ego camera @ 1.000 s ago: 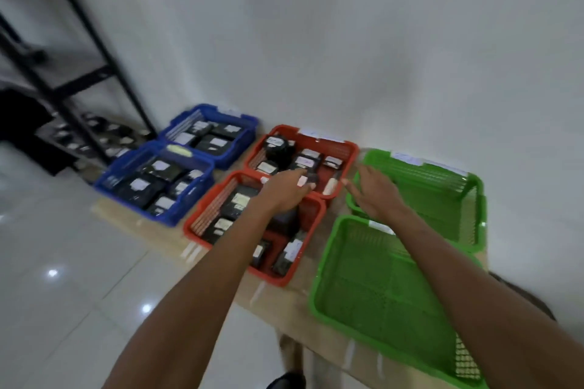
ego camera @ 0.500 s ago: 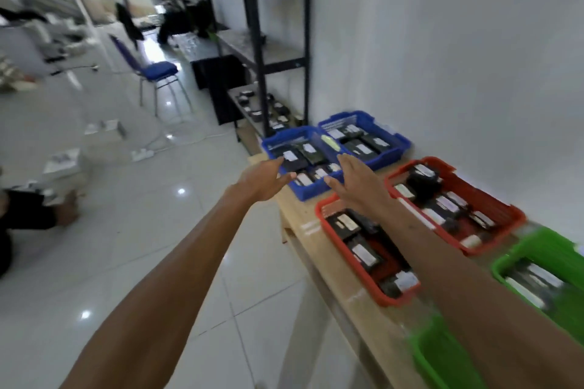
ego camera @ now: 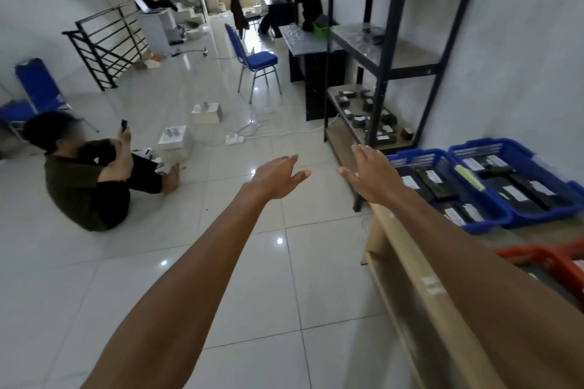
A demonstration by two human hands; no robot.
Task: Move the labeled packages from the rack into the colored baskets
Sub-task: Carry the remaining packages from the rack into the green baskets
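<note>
Packages, dark with pale labels, lie scattered on the bottom shelf of the black rack, beyond the table's far end. More of them fill two blue baskets set side by side on the table. A red basket sits nearer, at the right edge.

Both arms stretch straight forward, palms down. The left hand hangs over the tiled floor, its fingers loosely spread and slightly bent and its thumb out to the right, holding nothing. The right hand hovers above the table's far corner, just left of the nearer blue basket. Its fingers are straight and point toward the rack, its thumb is out to the left, and it too holds nothing. The two hands are near each other but apart.

A person sits on the floor to the left, and a blue chair stands farther back.
</note>
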